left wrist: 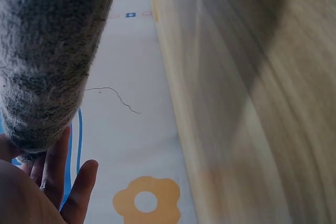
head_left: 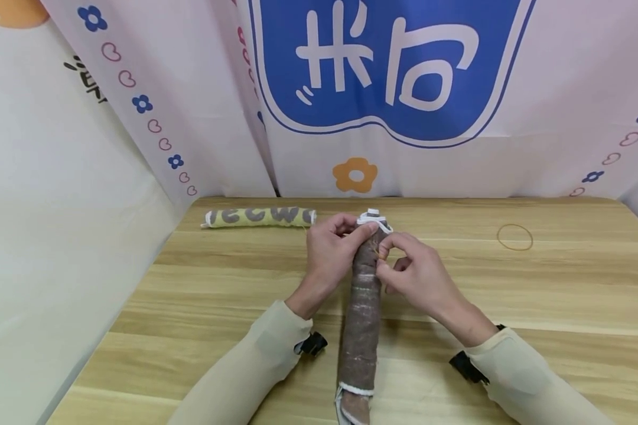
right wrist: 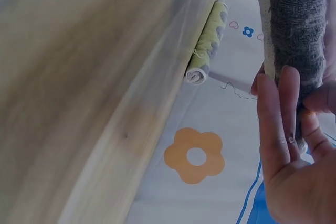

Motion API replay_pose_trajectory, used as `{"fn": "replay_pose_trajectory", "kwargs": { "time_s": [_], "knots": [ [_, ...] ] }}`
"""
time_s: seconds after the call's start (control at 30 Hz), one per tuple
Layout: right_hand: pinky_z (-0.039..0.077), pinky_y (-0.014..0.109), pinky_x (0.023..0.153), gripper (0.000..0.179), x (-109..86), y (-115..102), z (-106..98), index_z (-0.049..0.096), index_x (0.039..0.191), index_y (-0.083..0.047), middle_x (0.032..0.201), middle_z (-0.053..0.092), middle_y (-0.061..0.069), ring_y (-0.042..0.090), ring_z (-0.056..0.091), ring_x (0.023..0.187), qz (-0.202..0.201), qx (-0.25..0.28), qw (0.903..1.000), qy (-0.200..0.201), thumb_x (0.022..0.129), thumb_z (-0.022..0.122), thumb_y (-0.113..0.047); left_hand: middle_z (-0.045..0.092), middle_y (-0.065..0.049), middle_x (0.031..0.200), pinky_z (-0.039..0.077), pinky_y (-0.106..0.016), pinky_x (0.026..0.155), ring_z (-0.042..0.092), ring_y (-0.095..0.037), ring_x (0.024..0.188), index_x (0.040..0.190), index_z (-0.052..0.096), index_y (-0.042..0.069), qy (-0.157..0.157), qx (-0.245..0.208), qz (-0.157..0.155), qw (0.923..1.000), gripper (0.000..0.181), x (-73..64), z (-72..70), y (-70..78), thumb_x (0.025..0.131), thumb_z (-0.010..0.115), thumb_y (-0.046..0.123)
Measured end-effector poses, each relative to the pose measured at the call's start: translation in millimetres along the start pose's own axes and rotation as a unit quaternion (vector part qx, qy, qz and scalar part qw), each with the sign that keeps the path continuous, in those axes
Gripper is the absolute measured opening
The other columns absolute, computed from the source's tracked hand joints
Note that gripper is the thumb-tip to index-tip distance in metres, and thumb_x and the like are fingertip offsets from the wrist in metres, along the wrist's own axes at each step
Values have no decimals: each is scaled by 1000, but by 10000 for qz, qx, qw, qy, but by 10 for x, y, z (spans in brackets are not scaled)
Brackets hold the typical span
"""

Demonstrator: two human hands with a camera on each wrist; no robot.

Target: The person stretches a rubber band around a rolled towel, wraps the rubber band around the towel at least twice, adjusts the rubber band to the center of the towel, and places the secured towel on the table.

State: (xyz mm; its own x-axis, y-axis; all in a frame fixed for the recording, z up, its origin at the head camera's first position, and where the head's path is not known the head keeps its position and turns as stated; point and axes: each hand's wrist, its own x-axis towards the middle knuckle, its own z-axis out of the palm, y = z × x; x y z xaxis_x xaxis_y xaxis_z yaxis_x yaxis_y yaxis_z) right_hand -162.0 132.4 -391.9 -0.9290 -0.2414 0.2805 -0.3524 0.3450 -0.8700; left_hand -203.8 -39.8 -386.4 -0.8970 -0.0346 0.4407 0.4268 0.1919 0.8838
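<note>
A long brown rolled towel (head_left: 363,324) with white edging runs lengthwise in front of me in the head view. Near its far end my left hand (head_left: 328,251) grips the roll, thumb on top. My right hand (head_left: 420,273) is at the roll's right side just below that thumb, with thumb and forefinger pinching a thin yellowish rubber band against the fabric. In the left wrist view the fingers (left wrist: 55,166) reach around the end of the roll. The right wrist view shows the right hand's outer fingers (right wrist: 270,124) extended beside the towel.
A second rolled towel (head_left: 260,217), yellow-green with grey letters, lies at the back left of the wooden table (head_left: 191,307). On the right a loose rubber band (head_left: 514,237) lies flat. A printed curtain (head_left: 430,165) hangs behind the table's back edge.
</note>
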Motion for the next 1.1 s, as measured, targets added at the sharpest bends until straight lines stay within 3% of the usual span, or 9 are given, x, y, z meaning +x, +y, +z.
{"fn": "replay_pose_trajectory", "kwargs": {
  "time_s": [0.1, 0.27, 0.47, 0.67, 0.87, 1.1],
  "knots": [
    [61, 44, 55, 18, 4, -9, -14, 62, 102, -12, 109, 63, 10, 37, 69, 60, 71, 198, 9997, -100, 94, 67, 4, 75, -2, 77, 53, -26, 51, 68, -14, 63, 91, 78, 2, 57, -7, -27, 10000, 16, 9, -20, 21, 91, 87, 16],
    [61, 48, 58, 13, 3, -3, -15, 60, 106, -10, 82, 69, 10, 40, 70, 63, 311, 452, 9978, -367, 98, 67, -2, 75, -3, 76, 52, -25, 50, 67, -13, 60, 91, 77, 1, 153, -144, -69, 9998, 18, 25, -44, 13, 91, 87, 16],
    [60, 47, 55, 13, 6, 3, -18, 59, 102, -13, 67, 66, 9, 36, 69, 60, 381, 327, 9977, -458, 97, 66, -4, 75, -4, 76, 52, -24, 50, 67, -13, 60, 90, 77, 1, 214, -316, -108, 9992, 18, 46, -49, -9, 92, 86, 17],
    [55, 36, 51, 16, 8, 26, 5, 58, 93, -14, 79, 64, 9, 23, 64, 57, -64, 57, 9992, -383, 93, 64, 1, 75, -4, 77, 52, -24, 50, 66, -13, 60, 90, 77, 2, 254, -337, -171, 9990, 18, 49, -48, -24, 92, 86, 17],
    [54, 33, 51, 18, 15, 38, 3, 60, 86, -15, 89, 56, 7, 21, 63, 61, -266, -42, 9992, -309, 95, 64, 1, 75, -4, 78, 52, -25, 50, 67, -15, 61, 91, 77, 1, 141, -392, -186, 9990, 17, 50, -36, -29, 92, 86, 16],
    [61, 44, 57, 10, 22, 36, -53, 68, 93, -7, 100, 57, 13, 26, 66, 65, -39, 747, 9959, -506, 103, 67, -9, 76, -4, 78, 53, -24, 52, 68, -15, 63, 91, 77, 1, 122, -477, -291, 9984, 17, 53, -31, -16, 92, 85, 17]
  ]
}}
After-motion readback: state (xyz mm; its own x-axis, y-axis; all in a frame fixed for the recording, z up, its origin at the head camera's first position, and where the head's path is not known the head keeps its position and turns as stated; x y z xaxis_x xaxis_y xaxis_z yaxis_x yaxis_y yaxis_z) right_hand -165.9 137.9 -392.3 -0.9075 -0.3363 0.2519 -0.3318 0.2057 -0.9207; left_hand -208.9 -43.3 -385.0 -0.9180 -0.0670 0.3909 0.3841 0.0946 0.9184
